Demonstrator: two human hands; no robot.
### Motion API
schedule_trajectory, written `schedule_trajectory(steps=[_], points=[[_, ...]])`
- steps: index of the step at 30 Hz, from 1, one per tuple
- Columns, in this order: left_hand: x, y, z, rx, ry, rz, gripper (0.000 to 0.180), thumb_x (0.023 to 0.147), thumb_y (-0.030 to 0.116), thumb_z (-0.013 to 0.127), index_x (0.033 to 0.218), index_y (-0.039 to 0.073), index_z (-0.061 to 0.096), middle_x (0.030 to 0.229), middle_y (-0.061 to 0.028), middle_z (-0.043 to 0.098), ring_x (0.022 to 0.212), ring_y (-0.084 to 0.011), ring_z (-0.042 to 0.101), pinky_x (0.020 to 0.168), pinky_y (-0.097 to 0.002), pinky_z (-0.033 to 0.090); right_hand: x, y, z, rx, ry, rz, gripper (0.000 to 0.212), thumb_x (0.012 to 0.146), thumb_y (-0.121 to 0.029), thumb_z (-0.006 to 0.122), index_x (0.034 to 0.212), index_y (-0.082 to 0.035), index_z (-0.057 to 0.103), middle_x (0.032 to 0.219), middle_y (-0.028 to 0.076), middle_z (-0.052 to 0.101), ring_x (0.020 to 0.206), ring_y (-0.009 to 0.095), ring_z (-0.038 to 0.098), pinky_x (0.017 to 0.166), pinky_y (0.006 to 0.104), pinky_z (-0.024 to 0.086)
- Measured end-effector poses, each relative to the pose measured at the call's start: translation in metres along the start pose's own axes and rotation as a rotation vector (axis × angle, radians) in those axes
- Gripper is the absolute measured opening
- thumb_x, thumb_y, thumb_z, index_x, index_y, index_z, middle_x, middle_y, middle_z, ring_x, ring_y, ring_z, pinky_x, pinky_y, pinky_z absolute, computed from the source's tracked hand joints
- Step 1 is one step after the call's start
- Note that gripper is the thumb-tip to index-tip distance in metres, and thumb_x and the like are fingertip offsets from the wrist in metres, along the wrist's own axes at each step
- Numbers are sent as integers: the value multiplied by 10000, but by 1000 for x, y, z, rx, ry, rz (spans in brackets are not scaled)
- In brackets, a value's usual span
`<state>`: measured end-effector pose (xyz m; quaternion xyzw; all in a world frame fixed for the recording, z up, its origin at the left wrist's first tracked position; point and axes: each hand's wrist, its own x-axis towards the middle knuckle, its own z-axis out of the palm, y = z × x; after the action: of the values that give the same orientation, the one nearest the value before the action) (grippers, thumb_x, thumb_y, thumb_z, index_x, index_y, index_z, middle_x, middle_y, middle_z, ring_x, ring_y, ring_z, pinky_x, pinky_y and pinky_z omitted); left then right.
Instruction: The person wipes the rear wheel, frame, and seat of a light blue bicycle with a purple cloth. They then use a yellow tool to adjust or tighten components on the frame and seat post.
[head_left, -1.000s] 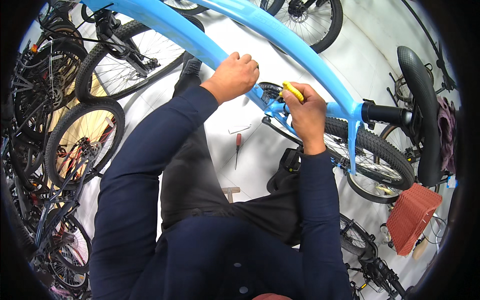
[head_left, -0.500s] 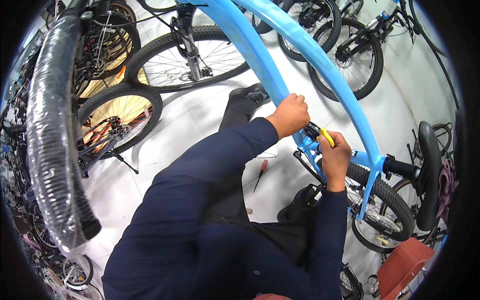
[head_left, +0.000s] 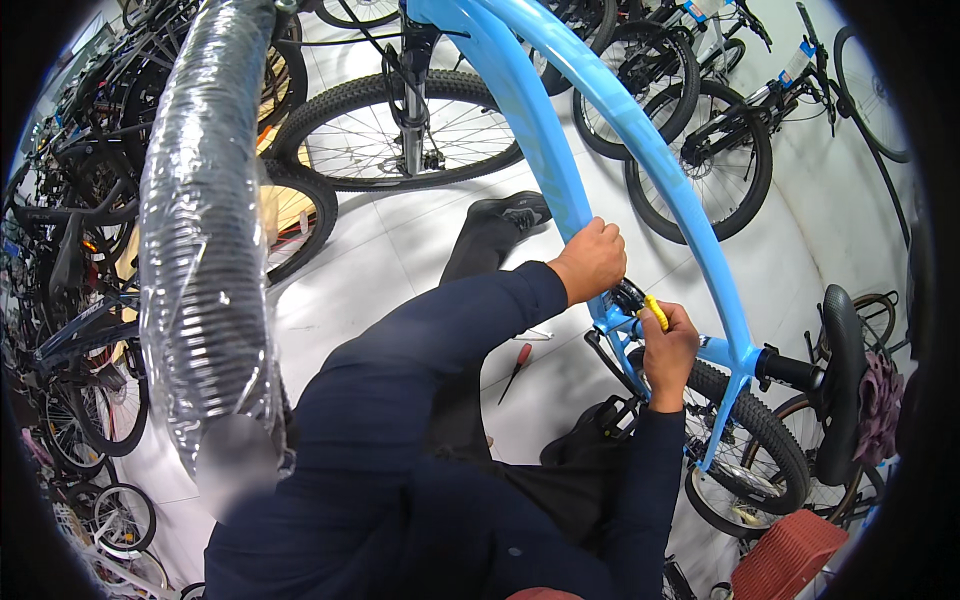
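Observation:
A light blue bicycle frame slants down toward me, with its crank area by my hands. My left hand is closed against the frame's lower tube; whatever lies inside its fingers is hidden. Just below and to the right, my right hand grips a yellow-handled tool whose working end I cannot make out. The tool is beside the dark round part at the bottom of the frame. The rear wheel is below my right hand.
A red-handled screwdriver lies on the white floor. Close on the left hangs a ribbed dark piece in clear plastic. A black saddle and a reddish woven basket are at right. Several bicycles stand around.
The view has shifted, so the bicycle sits slightly lower and the plastic-wrapped piece farther right. Both hands keep their places by the frame, and the yellow-handled tool stays in my right hand.

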<state>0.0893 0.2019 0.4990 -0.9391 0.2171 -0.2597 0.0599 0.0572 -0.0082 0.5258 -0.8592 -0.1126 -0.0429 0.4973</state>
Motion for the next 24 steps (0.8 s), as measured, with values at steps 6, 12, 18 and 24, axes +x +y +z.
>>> schedule_trajectory(steps=[6,12,18,24], points=[[2,0,0,-37,-31,13,104,775,197,653,753,118,716,785,-20,629,861,-208,587,710,-339,428,1,2,4,-2,-6,-1,201,873,-139,738,990,24,715,740,23,663,663,76,576,624,243,472],[-2,-7,6,-45,70,43,109,780,192,639,740,103,687,792,-37,606,874,-218,585,734,-336,440,1,-2,6,-9,2,15,225,859,-171,746,985,14,723,737,50,679,669,94,597,645,263,491],[-1,-16,8,-110,-9,117,85,798,177,628,753,116,666,813,-27,612,893,-221,597,792,-356,462,3,-6,6,-137,59,-27,195,854,-179,742,927,-2,705,741,82,684,668,146,632,655,298,506],[5,-22,4,-95,45,144,79,792,165,634,754,109,675,814,-48,633,845,-226,620,753,-360,454,3,-9,4,-96,40,31,191,850,-190,736,909,-16,684,761,117,702,672,220,677,673,333,536]])
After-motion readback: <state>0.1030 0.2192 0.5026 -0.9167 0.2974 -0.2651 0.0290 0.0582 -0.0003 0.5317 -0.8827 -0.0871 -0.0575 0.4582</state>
